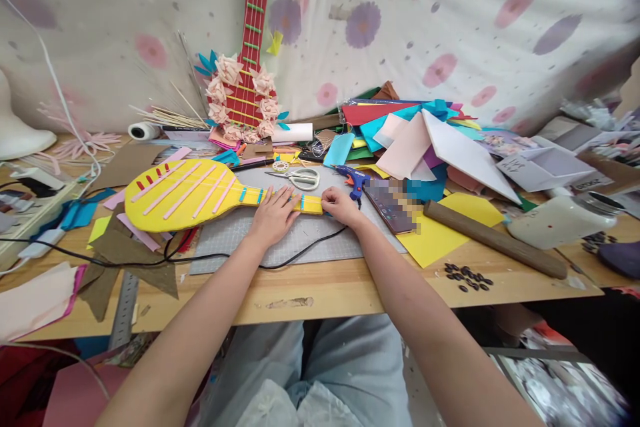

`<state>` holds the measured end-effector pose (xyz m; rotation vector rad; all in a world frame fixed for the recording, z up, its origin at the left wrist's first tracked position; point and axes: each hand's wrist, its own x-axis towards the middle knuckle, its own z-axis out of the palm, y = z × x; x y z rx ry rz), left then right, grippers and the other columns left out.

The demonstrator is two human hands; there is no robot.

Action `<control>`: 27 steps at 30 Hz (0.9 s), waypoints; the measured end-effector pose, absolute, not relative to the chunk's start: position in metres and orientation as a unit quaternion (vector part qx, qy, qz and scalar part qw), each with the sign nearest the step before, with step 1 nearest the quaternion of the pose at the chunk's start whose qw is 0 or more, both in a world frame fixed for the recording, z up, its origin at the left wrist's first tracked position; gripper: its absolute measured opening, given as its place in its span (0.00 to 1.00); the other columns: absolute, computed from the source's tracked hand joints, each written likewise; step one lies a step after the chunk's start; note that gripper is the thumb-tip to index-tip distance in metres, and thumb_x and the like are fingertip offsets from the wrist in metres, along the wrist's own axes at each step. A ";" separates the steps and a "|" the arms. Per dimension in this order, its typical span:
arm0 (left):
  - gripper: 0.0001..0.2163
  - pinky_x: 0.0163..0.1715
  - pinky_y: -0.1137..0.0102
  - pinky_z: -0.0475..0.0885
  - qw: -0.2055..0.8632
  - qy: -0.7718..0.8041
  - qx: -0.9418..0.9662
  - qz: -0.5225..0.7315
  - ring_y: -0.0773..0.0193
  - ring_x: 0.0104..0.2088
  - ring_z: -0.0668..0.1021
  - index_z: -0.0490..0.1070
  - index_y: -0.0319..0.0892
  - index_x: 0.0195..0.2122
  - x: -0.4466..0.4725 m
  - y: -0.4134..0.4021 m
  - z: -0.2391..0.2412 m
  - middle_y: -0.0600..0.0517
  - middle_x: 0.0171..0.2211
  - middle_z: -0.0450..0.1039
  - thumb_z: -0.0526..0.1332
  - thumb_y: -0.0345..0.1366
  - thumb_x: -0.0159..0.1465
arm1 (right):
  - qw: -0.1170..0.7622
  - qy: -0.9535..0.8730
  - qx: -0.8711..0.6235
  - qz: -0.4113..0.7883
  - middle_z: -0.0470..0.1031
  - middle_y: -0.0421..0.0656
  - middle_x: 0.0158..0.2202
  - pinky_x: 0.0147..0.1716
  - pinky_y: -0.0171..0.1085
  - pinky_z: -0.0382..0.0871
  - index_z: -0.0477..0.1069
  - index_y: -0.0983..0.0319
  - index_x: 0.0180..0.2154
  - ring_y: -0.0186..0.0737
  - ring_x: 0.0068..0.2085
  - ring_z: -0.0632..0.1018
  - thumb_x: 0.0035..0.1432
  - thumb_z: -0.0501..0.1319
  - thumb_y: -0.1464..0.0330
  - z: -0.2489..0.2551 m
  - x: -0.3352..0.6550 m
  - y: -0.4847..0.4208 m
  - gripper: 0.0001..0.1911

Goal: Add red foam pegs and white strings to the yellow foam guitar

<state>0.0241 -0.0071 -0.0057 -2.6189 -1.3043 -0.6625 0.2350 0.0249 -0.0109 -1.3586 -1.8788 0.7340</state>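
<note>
A yellow paper guitar [190, 197] with pink strips and small red and blue bits lies flat on a grey cutting mat [320, 240]. My left hand [273, 217] rests flat on its neck, fingers stretched toward the neck's right end. My right hand [340, 205] is curled at that end, its fingers pressed on the neck tip. A blue glue gun [353, 179] lies just behind my right hand, and scissors [299, 177] lie behind the neck.
A red paper guitar with pink flowers [245, 93] leans on the back cloth. Coloured paper sheets [415, 140] pile at the back right. A phone [393, 205], brown roll [495, 239], white jar [563, 219], dark seeds [467, 277] and a black cable [150, 259] lie around.
</note>
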 end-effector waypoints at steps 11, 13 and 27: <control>0.18 0.60 0.54 0.55 0.064 -0.439 -0.869 -0.218 0.56 0.59 0.64 0.68 0.45 0.54 0.024 -0.004 -0.011 0.45 0.58 0.63 0.49 0.38 0.66 | 0.337 -0.730 -0.529 0.269 0.66 0.40 0.30 0.35 0.35 0.62 0.57 0.61 0.17 0.34 0.32 0.68 0.42 0.54 0.73 -0.011 0.233 0.025 0.07; 0.18 0.60 0.54 0.55 0.060 -0.440 -0.869 -0.217 0.56 0.59 0.64 0.67 0.45 0.54 0.024 -0.005 -0.010 0.45 0.58 0.63 0.49 0.38 0.65 | 0.337 -0.733 -0.531 0.258 0.67 0.41 0.31 0.35 0.34 0.62 0.57 0.61 0.17 0.34 0.32 0.68 0.42 0.54 0.73 -0.012 0.232 0.025 0.07; 0.18 0.60 0.55 0.55 0.071 -0.442 -0.869 -0.209 0.56 0.59 0.65 0.67 0.42 0.55 0.024 -0.005 -0.010 0.44 0.58 0.63 0.49 0.38 0.66 | 0.316 -0.748 -0.555 0.183 0.67 0.42 0.31 0.31 0.35 0.59 0.56 0.61 0.17 0.34 0.30 0.67 0.44 0.54 0.73 -0.009 0.226 0.019 0.09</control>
